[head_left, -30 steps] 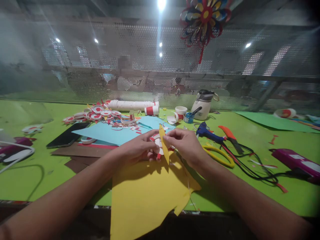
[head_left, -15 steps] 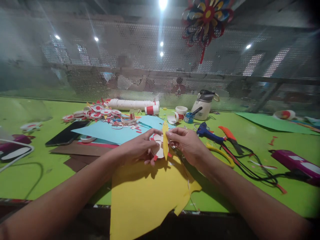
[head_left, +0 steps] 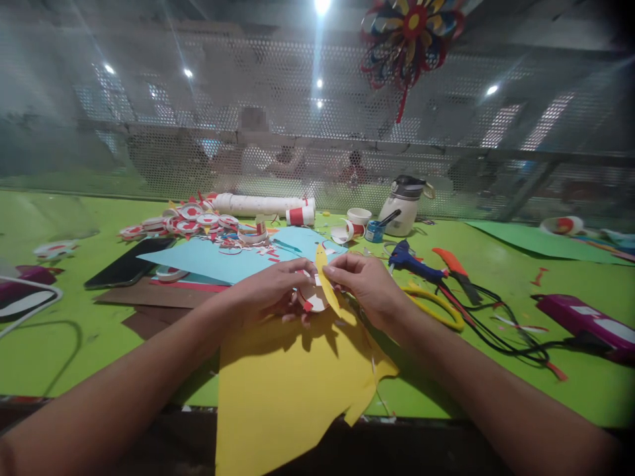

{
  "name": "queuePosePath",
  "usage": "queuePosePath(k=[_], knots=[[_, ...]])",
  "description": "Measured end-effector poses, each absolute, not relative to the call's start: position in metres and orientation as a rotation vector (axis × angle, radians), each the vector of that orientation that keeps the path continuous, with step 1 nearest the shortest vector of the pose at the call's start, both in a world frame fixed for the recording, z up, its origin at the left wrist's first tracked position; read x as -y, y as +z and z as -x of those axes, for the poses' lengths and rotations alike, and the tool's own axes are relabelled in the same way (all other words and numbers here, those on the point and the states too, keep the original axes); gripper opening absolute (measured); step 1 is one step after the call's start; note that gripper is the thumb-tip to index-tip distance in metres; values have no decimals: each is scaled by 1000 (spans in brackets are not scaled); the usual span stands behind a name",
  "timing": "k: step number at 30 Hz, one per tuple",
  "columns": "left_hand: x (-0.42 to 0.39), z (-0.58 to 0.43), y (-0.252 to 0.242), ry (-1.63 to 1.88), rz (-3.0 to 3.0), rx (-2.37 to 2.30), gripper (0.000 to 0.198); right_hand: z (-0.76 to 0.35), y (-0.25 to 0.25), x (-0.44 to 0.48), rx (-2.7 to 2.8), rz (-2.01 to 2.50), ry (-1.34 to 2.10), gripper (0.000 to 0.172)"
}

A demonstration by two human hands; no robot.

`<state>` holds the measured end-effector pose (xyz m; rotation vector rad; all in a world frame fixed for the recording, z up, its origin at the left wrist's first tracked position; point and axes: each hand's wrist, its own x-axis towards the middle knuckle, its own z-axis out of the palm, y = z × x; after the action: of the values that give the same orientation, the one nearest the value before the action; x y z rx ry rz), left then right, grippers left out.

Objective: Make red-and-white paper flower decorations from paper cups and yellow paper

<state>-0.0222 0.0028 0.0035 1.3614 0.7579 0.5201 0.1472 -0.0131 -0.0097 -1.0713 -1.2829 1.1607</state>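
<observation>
My left hand is closed on a round white paper piece with red tabs, held above the table. In my right hand, thumb and fingers pinch a narrow yellow paper strip with pointed ends. The strip slants across the right side of the round piece; whether the two are joined I cannot tell. Below both hands lies a large yellow sheet, its right edge cut ragged and its front part hanging past the table edge.
To the right are yellow-handled scissors, a blue glue gun, an orange cutter and cables. Light blue paper, a phone and a pile of red-and-white paper pieces lie left. A jug stands behind.
The yellow strip has tilted, its upper end now leaning left and its lower end swung right. The round piece has turned slightly in my left hand.
</observation>
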Motion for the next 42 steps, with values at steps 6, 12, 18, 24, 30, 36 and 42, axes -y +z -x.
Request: queuePosePath(k=[6,12,18,24,30,36,42], knots=[[-5,23,3,538,-1340,-767,16,-147,-8,15,1298,1086,1143,20],[-6,24,0,547,-1355,-741,19,-146,-6,17,1294,1081,1148,19],[-5,24,-1,550,-1311,-660,16,-145,-7,17,1280,1072,1143,20],[-5,24,-2,567,-1277,-652,14,-146,-9,15,1285,1065,1144,21],[-4,23,1,559,-1278,-699,12,-146,-8,15,1294,1058,1135,21],[-4,23,0,566,-1281,-687,14,-146,-9,16,1303,1059,1126,23],[-8,24,-3,554,-1299,-655,14,-146,-11,15,1279,1048,1115,21]])
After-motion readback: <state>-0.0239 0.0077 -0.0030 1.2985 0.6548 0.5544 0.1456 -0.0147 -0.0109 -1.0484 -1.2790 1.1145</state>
